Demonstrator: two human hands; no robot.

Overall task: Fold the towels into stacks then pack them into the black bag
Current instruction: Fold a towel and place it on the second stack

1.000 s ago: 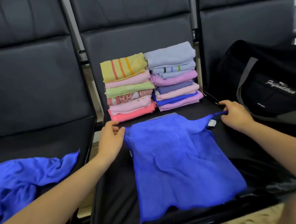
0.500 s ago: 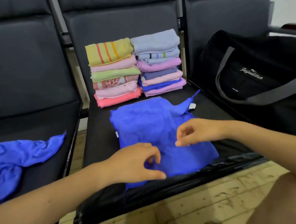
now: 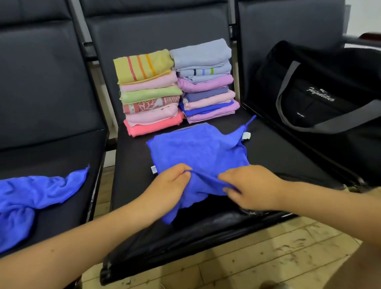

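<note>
A blue towel (image 3: pixel 197 153) lies spread on the middle seat (image 3: pixel 279 154) of a row of black seats, its near edge lifted off the cushion. The left hand (image 3: pixel 168 188) grips that near edge with its fingers curled around a bunch of cloth, and the right hand (image 3: pixel 249 187) pinches the same edge just beside it, so the fabric forms a raised ridge between the two hands. The far part of the towel rests flat on the seat, with a small white label (image 3: pixel 246 135) at its far right corner. Behind the towel, against the seat back, stand two stacks of folded towels side by side and touching: the left stack (image 3: pixel 149 92) has a yellow striped towel on top and a coral one at the bottom, the right stack (image 3: pixel 205 82) has a grey-blue towel on top and a lilac one at the bottom. A black bag (image 3: pixel 333 88) with grey straps sits on the right seat, near the stacks. On the left seat (image 3: pixel 46 156) a second blue towel (image 3: pixel 20 202) lies crumpled, well apart from the hands.
</note>
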